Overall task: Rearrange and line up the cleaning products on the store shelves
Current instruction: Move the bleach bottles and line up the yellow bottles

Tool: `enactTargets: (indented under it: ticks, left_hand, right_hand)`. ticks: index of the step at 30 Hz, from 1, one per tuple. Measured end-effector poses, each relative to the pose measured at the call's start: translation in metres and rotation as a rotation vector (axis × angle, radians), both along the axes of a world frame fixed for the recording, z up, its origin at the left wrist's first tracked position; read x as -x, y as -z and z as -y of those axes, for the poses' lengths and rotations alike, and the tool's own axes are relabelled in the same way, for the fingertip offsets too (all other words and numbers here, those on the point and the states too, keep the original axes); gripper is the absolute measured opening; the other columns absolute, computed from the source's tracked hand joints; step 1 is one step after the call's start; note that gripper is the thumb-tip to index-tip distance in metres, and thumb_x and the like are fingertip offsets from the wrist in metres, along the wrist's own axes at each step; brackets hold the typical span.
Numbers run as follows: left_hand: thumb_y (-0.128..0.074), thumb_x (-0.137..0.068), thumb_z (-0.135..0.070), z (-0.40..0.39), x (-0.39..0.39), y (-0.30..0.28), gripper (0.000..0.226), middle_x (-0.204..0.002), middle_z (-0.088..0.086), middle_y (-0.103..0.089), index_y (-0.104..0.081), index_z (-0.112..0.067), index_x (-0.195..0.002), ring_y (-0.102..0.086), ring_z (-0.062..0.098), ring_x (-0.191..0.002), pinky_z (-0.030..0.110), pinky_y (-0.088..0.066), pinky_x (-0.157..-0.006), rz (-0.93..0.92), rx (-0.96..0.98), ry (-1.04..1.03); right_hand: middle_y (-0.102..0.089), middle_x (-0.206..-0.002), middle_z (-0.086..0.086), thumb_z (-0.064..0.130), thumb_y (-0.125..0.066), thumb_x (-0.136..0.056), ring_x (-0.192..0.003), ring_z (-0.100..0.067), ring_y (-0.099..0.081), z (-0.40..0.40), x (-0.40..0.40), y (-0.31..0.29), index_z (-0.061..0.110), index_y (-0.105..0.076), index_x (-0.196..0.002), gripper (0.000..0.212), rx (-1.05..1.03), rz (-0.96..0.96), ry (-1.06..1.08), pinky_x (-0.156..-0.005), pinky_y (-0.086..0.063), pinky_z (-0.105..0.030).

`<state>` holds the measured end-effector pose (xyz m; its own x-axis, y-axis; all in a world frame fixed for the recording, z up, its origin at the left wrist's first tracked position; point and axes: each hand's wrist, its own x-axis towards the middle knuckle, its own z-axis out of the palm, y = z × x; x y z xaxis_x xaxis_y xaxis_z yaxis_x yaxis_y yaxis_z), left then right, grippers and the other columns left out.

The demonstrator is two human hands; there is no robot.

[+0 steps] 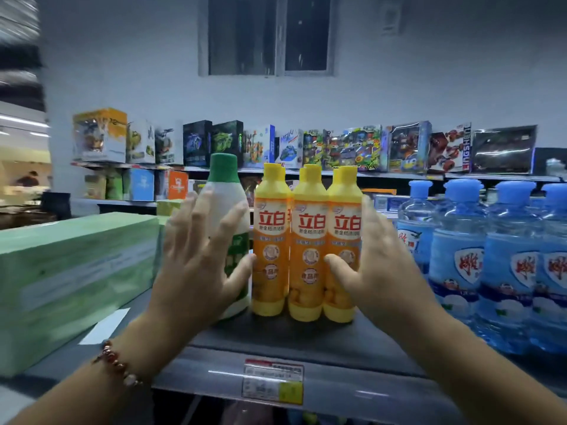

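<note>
- Three yellow-capped orange plastic dish-soap bottles (306,240) are standing upright in a tight row near the front of the dark grey shelf (276,342), with more of the same kind showing just behind them.
- The left hand (199,259) is reaching in flat, fingers spread, its thumb touching the lower side of the leftmost orange bottle.
- That hand is also lying across the front of a white plastic bottle with a green cap (225,191), which is standing just beside the orange row on its left.
- A red and pale beaded bracelet (118,363) is sitting on the left wrist.
- The right hand (380,259) is bracing the right end of the row, fingers straight and close together, thumb pressing on the front of the rightmost orange bottle.
- Clear blue plastic bottles with light blue caps (481,259) are filling the shelf to the right, just beside the right hand.
- Long pale green boxes (76,271) are lying stacked at the left.
- A red and yellow price tag (273,381) is hanging on the shelf's front edge.
- Colourful toy boxes (306,145) are lining a far shelf.
</note>
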<state>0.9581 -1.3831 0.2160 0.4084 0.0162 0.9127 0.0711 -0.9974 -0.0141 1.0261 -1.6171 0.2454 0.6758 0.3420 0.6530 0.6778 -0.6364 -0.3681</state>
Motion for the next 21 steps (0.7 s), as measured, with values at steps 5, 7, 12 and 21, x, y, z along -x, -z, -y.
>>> enactTargets:
  ticks: [5,7,12,21]
  left_hand:
    - [-0.076,-0.080,-0.053,-0.018,-0.001,-0.007,0.101,-0.149,0.007,-0.044,-0.005,-0.046,-0.152,-0.049,0.033,-0.130,0.059,-0.045,-0.104,-0.153,0.792,0.309]
    - [-0.084,-0.069,-0.056,-0.020,-0.006,-0.005,0.093,-0.122,0.002,-0.067,-0.038,-0.030,-0.145,-0.066,0.028,-0.112,0.056,-0.053,-0.095,-0.192,1.084,0.548]
    - [-0.082,-0.076,-0.043,-0.022,-0.001,0.001,0.050,-0.094,0.003,-0.077,-0.063,-0.016,-0.114,-0.075,0.022,-0.089,0.033,-0.062,-0.070,-0.068,1.183,0.728]
    - [-0.064,-0.088,-0.049,0.014,0.062,0.009,0.056,-0.112,0.024,-0.071,-0.059,-0.010,-0.129,-0.071,0.042,-0.099,0.056,-0.058,-0.083,-0.033,1.344,1.116]
  right_hand:
    - [-0.035,-0.157,-0.004,0.041,-0.062,-0.091,-0.146,-0.018,-0.028,-0.039,0.027,-0.007,0.019,-0.022,-0.157,0.081,0.140,0.325,-0.198,-0.114,-0.010,-0.022]
    - [-0.031,-0.159,-0.001,0.041,-0.061,-0.092,-0.147,-0.015,-0.025,-0.056,0.033,-0.001,0.021,-0.019,-0.158,0.080,0.202,0.342,-0.258,-0.114,-0.008,-0.019]
    - [-0.025,-0.160,0.012,0.039,-0.061,-0.094,-0.145,-0.005,-0.024,-0.075,0.036,0.014,0.028,-0.015,-0.158,0.080,0.177,0.076,-0.388,-0.115,-0.023,-0.020]
    - [-0.071,-0.117,-0.001,0.027,-0.069,-0.092,-0.106,-0.017,-0.070,-0.076,0.079,0.035,0.023,-0.052,-0.130,0.042,-0.323,-0.633,-0.859,-0.091,-0.059,-0.042]
